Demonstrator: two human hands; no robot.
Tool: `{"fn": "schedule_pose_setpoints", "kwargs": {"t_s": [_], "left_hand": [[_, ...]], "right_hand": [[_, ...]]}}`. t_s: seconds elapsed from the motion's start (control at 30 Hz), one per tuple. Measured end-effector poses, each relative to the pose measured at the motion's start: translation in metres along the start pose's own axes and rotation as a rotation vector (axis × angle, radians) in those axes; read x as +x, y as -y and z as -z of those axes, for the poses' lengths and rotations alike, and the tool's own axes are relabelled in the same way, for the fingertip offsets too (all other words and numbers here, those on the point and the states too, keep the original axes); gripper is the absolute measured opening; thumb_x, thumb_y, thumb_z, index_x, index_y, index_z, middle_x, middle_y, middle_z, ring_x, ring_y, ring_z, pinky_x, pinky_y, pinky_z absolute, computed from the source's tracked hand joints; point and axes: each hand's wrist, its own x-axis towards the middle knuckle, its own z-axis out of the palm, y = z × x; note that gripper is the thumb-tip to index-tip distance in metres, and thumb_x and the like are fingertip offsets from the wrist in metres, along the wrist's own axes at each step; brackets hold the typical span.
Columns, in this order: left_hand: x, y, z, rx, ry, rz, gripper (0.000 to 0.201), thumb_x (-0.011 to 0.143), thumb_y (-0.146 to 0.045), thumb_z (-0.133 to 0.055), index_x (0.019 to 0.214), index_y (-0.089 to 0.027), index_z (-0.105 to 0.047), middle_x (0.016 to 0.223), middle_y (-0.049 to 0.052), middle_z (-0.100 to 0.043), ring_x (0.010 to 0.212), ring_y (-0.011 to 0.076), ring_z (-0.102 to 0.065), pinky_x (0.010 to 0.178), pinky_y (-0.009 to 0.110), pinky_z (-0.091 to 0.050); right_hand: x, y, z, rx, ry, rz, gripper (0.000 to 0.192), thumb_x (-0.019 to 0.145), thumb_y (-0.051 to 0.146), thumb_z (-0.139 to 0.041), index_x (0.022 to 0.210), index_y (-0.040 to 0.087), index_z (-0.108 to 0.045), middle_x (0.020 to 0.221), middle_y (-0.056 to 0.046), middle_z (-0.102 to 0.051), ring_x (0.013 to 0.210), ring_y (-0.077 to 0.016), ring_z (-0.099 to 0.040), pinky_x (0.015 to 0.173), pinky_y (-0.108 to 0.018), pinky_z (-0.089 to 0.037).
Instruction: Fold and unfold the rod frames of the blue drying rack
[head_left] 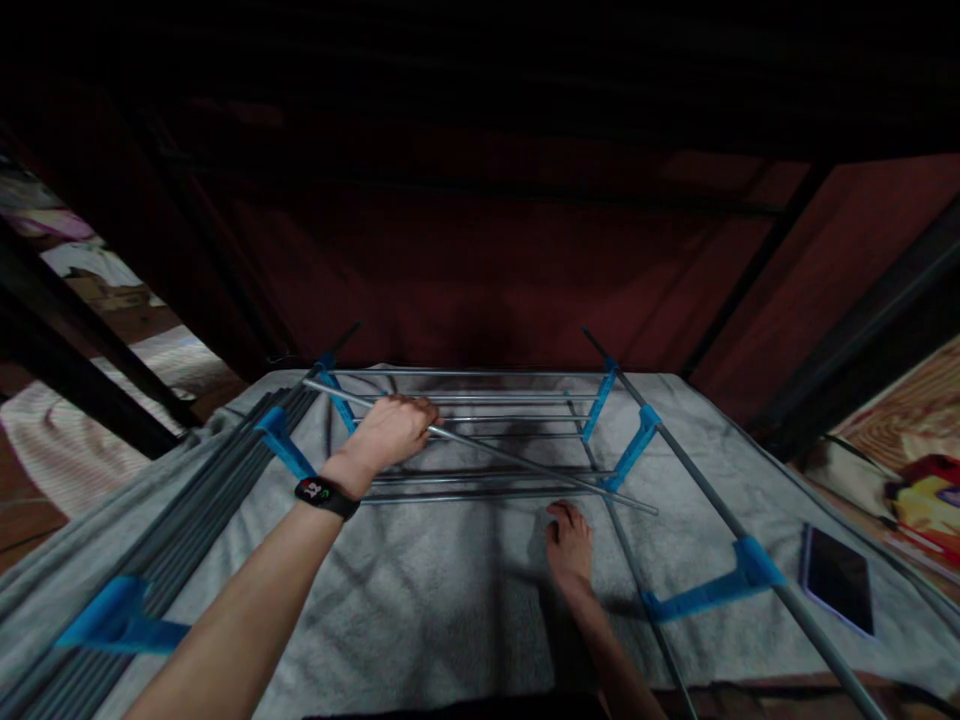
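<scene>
The loose rod [480, 447] lies slantwise across the rack [487, 430] on the grey towel [420, 590]. Your left hand [390, 432] grips its upper end; your right hand [568, 540] rests open, flat on the towel just below the rod's lower end.

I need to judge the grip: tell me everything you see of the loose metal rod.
The loose metal rod is thin, grey and straight, and looks like steel. It lies slanted across the rack rails, from the far-left blue joint down toward the right. The left hand grips it near its left end.
</scene>
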Motion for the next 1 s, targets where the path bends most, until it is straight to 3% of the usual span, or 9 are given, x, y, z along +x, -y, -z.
{"fn": "schedule_pose_setpoints", "kwargs": {"t_s": [0.2,0.37,0.5,0.63,0.8,0.87,1.0], "left_hand": [[-0.056,-0.017,-0.063,-0.161,0.067,0.17,0.03,0.099,-0.021,-0.044,0.104,-0.019,-0.073,0.109,0.012,-0.077,0.104,0.0264,-0.072,0.09,0.035,-0.049],[-0.092,-0.035,-0.103,-0.253,0.129,0.229,0.03,0.097,-0.019,-0.046,0.11,-0.019,-0.074,0.111,0.012,-0.077,0.106,0.0285,-0.072,0.092,0.037,-0.051],[-0.104,-0.048,-0.124,-0.308,0.171,0.262,0.029,0.096,-0.018,-0.05,0.11,-0.021,-0.075,0.113,0.011,-0.077,0.107,0.0286,-0.072,0.096,0.038,-0.051],[-0.115,-0.053,-0.139,-0.33,0.245,0.281,0.036,0.094,-0.015,-0.048,0.117,-0.023,-0.074,0.12,0.008,-0.077,0.112,0.0272,-0.072,0.098,0.037,-0.051],[-0.129,-0.051,-0.153,-0.327,0.249,0.303,0.041,0.096,-0.014,-0.044,0.122,-0.023,-0.074,0.129,0.008,-0.075,0.118,0.0257,-0.071,0.102,0.037,-0.052],[-0.134,-0.05,-0.16,-0.329,0.25,0.324,0.042,0.097,-0.015,-0.044,0.126,-0.024,-0.074,0.134,0.009,-0.073,0.12,0.0263,-0.071,0.103,0.038,-0.052],[-0.14,-0.048,-0.175,-0.32,0.232,0.343,0.042,0.097,-0.015,-0.045,0.127,-0.023,-0.073,0.136,0.011,-0.072,0.12,0.0288,-0.071,0.103,0.043,-0.054]], "right_hand": [[0.001,-0.001,0.0,-0.006,-0.012,-0.03,0.033,0.091,0.021,-0.042,0.106,0.021,-0.071,0.117,-0.012,-0.071,0.114,-0.03,-0.062,0.102,-0.048,-0.046],[0.003,0.0,0.008,0.176,-0.001,-0.023,0.035,0.088,0.021,-0.043,0.109,0.027,-0.07,0.118,-0.011,-0.071,0.118,-0.0308,-0.062,0.105,-0.05,-0.048],[0.002,0.002,0.018,0.347,-0.002,-0.096,0.036,0.083,0.021,-0.046,0.111,0.03,-0.068,0.118,-0.01,-0.071,0.117,-0.0322,-0.064,0.104,-0.052,-0.051],[-0.003,-0.002,0.023,0.544,0.006,-0.195,0.031,0.083,0.034,-0.051,0.11,0.028,-0.066,0.12,-0.011,-0.07,0.122,-0.0315,-0.062,0.11,-0.052,-0.049],[-0.011,-0.01,0.036,0.726,0.039,-0.3,0.04,0.086,0.051,-0.055,0.112,0.022,-0.066,0.117,-0.013,-0.072,0.114,-0.0295,-0.067,0.1,-0.051,-0.057],[-0.013,-0.011,0.043,0.885,0.047,-0.365,0.036,0.086,0.052,-0.058,0.108,0.025,-0.068,0.115,-0.012,-0.074,0.111,-0.0285,-0.069,0.096,-0.049,-0.059],[-0.01,-0.011,0.052,1.316,0.02,-0.632,0.029,0.073,0.046,-0.08,0.096,0.028,-0.073,0.106,-0.006,-0.079,0.101,-0.0252,-0.072,0.089,-0.042,-0.062]]}}
